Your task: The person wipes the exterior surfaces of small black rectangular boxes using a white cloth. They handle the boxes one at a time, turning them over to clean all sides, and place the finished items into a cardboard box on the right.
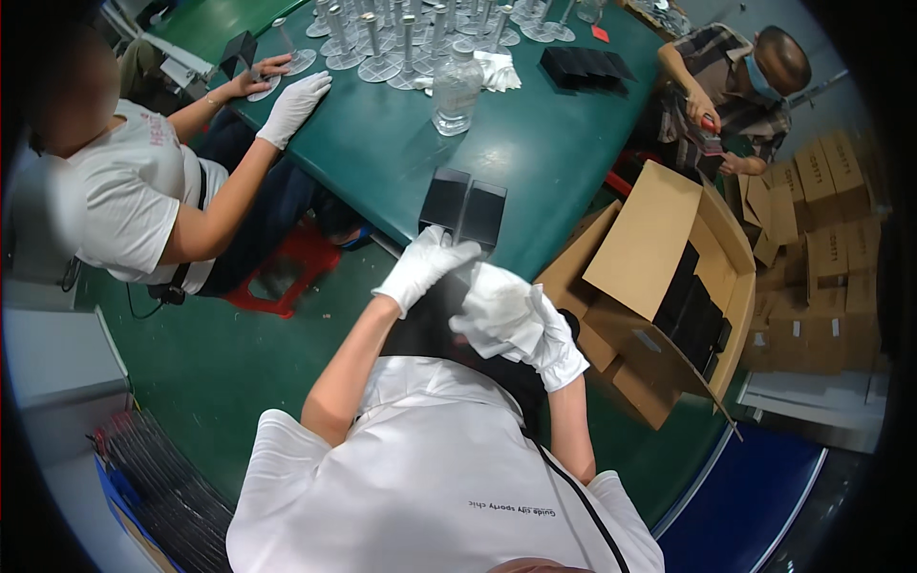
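Observation:
Both my hands wear white gloves and meet at the near edge of the green table. My right hand (556, 349) grips a bunched white cloth (499, 310), which is smeared by motion. Beside it, my left hand (425, 269) is closed, its fingers bent toward the cloth. A dark grey thing shows partly between the hands; glove and cloth hide most of it, and I cannot tell its kind. Just beyond my left hand, two black rectangular boxes (445, 199) lie side by side on the table edge.
On the green table (368, 153) stand a clear bottle (458, 93), several metal posts on round bases (380, 65) and a row of black boxes (585, 67). An open carton (638, 244) with black boxes stands right. One person (143, 191) sits left; another (731, 91) works at far right.

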